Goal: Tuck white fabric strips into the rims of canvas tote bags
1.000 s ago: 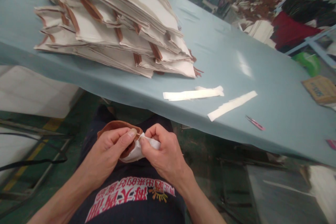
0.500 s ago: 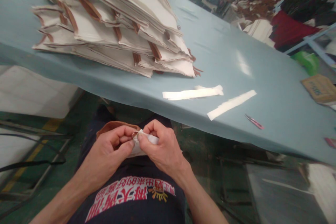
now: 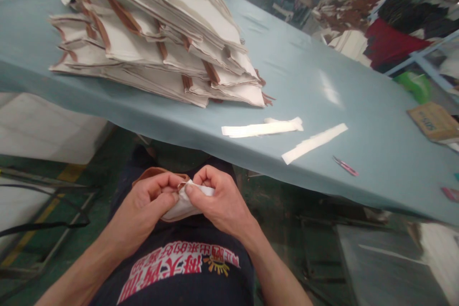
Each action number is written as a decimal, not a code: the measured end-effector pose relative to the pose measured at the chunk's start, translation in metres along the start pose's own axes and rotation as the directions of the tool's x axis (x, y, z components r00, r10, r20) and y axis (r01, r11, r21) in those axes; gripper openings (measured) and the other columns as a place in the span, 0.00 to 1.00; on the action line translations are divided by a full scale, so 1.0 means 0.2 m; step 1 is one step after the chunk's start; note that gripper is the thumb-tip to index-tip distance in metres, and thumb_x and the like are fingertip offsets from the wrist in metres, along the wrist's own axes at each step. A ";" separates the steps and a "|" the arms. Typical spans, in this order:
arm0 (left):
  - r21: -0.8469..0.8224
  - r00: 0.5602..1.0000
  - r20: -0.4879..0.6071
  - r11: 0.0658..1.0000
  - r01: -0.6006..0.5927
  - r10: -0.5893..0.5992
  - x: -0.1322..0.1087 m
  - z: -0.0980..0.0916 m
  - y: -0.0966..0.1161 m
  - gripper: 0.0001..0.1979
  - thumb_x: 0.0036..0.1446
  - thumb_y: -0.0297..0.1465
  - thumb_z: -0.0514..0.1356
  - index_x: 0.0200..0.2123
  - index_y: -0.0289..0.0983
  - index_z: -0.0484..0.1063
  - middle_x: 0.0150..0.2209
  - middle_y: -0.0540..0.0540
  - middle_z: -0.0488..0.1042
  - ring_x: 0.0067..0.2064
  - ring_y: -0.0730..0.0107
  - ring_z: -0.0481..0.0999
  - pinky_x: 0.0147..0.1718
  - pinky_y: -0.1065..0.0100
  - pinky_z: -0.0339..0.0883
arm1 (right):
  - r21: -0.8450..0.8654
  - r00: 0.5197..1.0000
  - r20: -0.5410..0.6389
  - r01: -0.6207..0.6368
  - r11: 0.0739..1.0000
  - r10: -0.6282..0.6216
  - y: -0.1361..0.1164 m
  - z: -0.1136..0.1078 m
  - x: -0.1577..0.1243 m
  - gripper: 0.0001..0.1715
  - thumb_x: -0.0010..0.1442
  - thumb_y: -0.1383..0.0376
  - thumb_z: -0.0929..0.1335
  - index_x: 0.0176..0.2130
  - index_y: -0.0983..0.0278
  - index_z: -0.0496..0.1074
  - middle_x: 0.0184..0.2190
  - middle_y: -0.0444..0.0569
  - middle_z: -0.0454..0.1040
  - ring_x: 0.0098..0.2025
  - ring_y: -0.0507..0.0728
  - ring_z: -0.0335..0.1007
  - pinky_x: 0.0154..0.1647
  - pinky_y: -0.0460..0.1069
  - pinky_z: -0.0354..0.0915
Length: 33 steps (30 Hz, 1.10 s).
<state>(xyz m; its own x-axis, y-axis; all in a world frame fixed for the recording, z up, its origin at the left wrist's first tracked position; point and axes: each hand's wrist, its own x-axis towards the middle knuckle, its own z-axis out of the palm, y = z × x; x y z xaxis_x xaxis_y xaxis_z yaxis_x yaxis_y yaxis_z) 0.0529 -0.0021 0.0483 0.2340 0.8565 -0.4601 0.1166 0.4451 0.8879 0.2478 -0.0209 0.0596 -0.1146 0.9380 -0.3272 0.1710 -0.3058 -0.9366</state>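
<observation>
Over my lap, in front of the dark apron, both hands grip a small piece of white cloth with brown trim (image 3: 181, 208). My left hand (image 3: 148, 201) is closed on its left side, with thumb and fingertips at the brown edge. My right hand (image 3: 218, 198) pinches the white cloth at the top, close beside the left fingertips. A brown strap (image 3: 154, 171) loops behind my left hand. The fingers cover much of the piece, so its full shape cannot be seen.
A tall stack of cream cloth bags with brown trim (image 3: 161, 52) stands on the blue-covered table (image 3: 304, 86). White strips (image 3: 263, 128) and small pink-handled snips (image 3: 344, 166) lie near the table's front edge. A cardboard piece (image 3: 433, 122) is at the right.
My hands stay on the cloth and have shifted slightly; more of the white cloth shows below the fingers. The table view has moved a little with the head.
</observation>
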 end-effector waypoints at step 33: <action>-0.048 1.000 0.016 0.999 -0.014 0.015 -0.01 0.01 -0.04 0.23 0.54 0.52 0.73 0.23 0.40 0.77 0.22 0.52 0.69 0.25 0.70 0.63 0.23 0.70 0.59 | 0.021 0.998 0.052 -0.024 0.999 0.022 0.02 0.02 -0.01 0.16 0.62 0.53 0.74 0.33 0.59 0.70 0.26 0.37 0.68 0.27 0.50 0.57 0.28 0.47 0.54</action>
<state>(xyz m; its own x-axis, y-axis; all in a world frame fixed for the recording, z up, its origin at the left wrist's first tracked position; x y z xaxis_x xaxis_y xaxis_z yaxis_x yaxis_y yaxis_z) 0.0538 -0.0074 0.0423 0.2513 0.8585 -0.4470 0.0667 0.4454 0.8929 0.2453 -0.0249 0.0568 -0.1614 0.9211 -0.3542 0.1529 -0.3312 -0.9311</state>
